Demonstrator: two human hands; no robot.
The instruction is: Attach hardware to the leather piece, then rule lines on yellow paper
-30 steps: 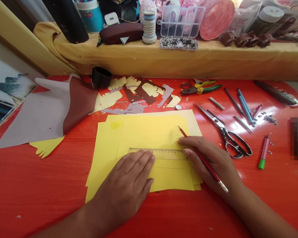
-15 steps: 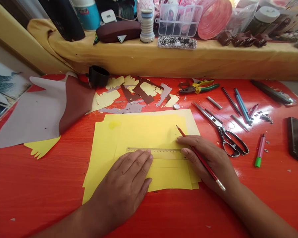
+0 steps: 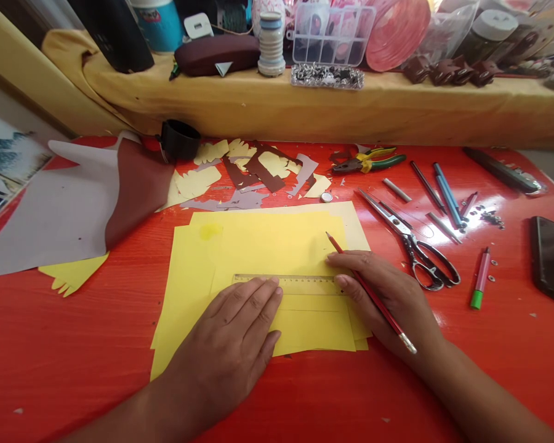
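Observation:
Several sheets of yellow paper [image 3: 268, 246] lie stacked on the red tabletop. Across the top sheet runs a clear ruler [image 3: 307, 285], with a thin pencil line on the paper below it. My left hand [image 3: 233, 332] rests flat over the ruler's left part, fingers together and stretched out, pressing it to the paper. A red pencil [image 3: 377, 300] with a white eraser end sits between the thumb and fingers of my right hand [image 3: 392, 301]. Its tip points up and left, seemingly above the sheet. The fingertips of this hand touch near the ruler's right end.
Scissors [image 3: 413, 240], pliers [image 3: 368, 161], a pink-and-green marker [image 3: 481, 278] and a phone [image 3: 553, 258] lie to the right. Paper scraps [image 3: 258, 169] and a black cup [image 3: 180, 140] are behind the sheets. Grey-brown sheet material [image 3: 74, 203] lies left. A cloth-covered ledge [image 3: 240, 111] runs along the back.
The whole view has shifted very slightly. Both hands, the ruler and the pencil keep the same places on the paper.

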